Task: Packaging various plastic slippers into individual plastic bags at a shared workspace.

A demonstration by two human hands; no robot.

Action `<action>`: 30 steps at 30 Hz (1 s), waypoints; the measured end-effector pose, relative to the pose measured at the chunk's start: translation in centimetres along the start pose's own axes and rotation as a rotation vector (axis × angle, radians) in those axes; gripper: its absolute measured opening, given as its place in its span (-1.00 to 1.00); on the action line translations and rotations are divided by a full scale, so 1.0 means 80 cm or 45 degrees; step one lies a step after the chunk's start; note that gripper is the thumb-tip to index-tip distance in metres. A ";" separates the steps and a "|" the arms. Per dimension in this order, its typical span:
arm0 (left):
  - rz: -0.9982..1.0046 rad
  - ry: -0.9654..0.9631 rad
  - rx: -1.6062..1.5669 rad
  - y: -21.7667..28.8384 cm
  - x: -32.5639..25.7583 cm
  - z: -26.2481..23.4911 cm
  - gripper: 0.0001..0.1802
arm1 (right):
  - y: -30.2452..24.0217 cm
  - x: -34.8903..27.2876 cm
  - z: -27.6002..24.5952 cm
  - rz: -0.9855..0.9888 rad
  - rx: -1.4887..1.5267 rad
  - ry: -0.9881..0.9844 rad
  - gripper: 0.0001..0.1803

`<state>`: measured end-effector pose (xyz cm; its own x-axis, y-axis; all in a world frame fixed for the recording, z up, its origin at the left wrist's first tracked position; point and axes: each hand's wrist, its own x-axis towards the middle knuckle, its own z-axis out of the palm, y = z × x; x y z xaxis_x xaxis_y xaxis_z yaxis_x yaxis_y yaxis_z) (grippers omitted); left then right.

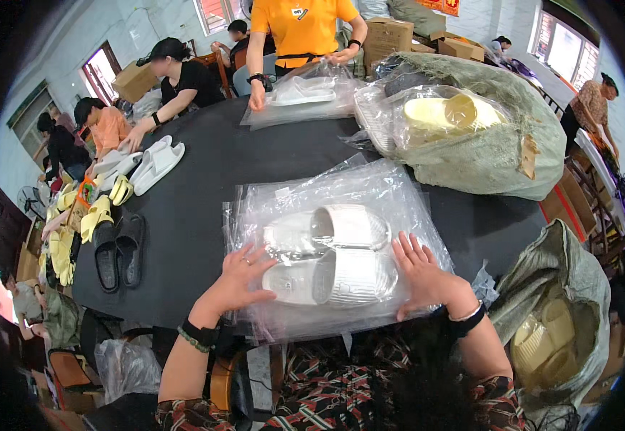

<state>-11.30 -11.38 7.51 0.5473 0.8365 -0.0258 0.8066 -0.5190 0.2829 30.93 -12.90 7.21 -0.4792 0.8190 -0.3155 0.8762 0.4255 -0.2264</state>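
Observation:
A pair of white slide sandals point(361, 276) lies side by side in a clear plastic bag, straps toward the right. Beneath it is a stack of clear plastic bags point(262, 195) on the dark table point(204, 208). My left hand point(235, 281) rests flat at the bag's left side, fingers spread near the heel ends. On the opposite side, my right hand point(427, 274) presses on the plastic beside the toe ends, fingers apart. Neither hand grips anything. Both wear dark wristbands.
A big woven sack point(528, 161) with bagged yellow slides point(445, 111) stands far right. Another open sack point(542, 280) sits low right. Dark slides point(120, 251) and white slides point(158, 165) lie at left. Across the table, a person in orange point(301, 29) handles bagged white slides point(304, 92).

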 end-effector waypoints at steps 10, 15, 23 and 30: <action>0.477 -0.092 -0.003 0.031 0.095 0.012 -0.08 | 0.031 -0.011 0.059 0.080 0.493 0.352 0.08; 0.618 -0.263 0.000 0.020 0.146 0.011 -0.14 | 0.025 -0.005 0.078 0.046 0.270 0.432 0.11; 0.704 -0.120 -0.169 0.050 0.180 0.050 -0.37 | 0.020 0.000 0.087 0.087 0.156 0.494 0.14; 0.314 -0.076 -0.178 -0.021 0.078 -0.009 -0.51 | 0.022 -0.001 0.088 0.133 0.103 0.499 0.16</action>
<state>-9.41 -5.13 7.53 0.7385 0.6742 0.0049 0.6113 -0.6727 0.4169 32.14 -14.91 0.36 -0.3183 0.9475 0.0304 0.9048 0.3132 -0.2886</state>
